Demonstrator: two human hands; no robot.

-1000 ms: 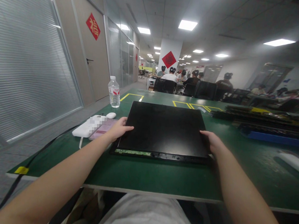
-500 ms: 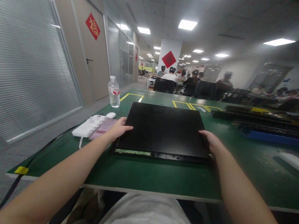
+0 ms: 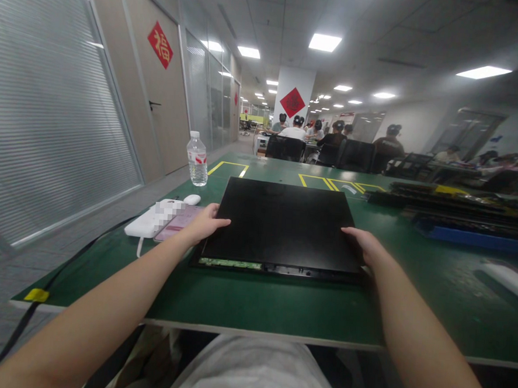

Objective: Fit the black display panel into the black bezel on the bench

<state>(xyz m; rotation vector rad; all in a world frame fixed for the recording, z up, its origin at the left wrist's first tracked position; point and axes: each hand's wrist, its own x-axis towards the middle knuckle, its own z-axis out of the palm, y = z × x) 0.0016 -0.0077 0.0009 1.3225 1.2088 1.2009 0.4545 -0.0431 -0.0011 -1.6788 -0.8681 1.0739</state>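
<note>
A black flat display panel [image 3: 283, 225] lies over a black frame on the green table in front of me. Along the near edge, a strip of green circuit board [image 3: 230, 264] shows at the left and dark frame parts [image 3: 311, 273] at the right. My left hand [image 3: 205, 223] grips the panel's left edge, thumb on top. On the opposite edge, my right hand [image 3: 365, 244] holds on in the same way, its thumb over the dark surface. The other fingers of both hands are mostly hidden at the sides.
A water bottle [image 3: 198, 160] stands at the back left. Nearer are a white power bank [image 3: 145, 225], a purple phone-like slab [image 3: 176, 224] and a small white case [image 3: 192, 200]. Dark strips [image 3: 417, 198] and a blue piece [image 3: 479, 240] lie right. People sit beyond the table [image 3: 260, 311].
My right thumb has shifted slightly left over the panel's edge. The left hand and the panel look almost the same.
</note>
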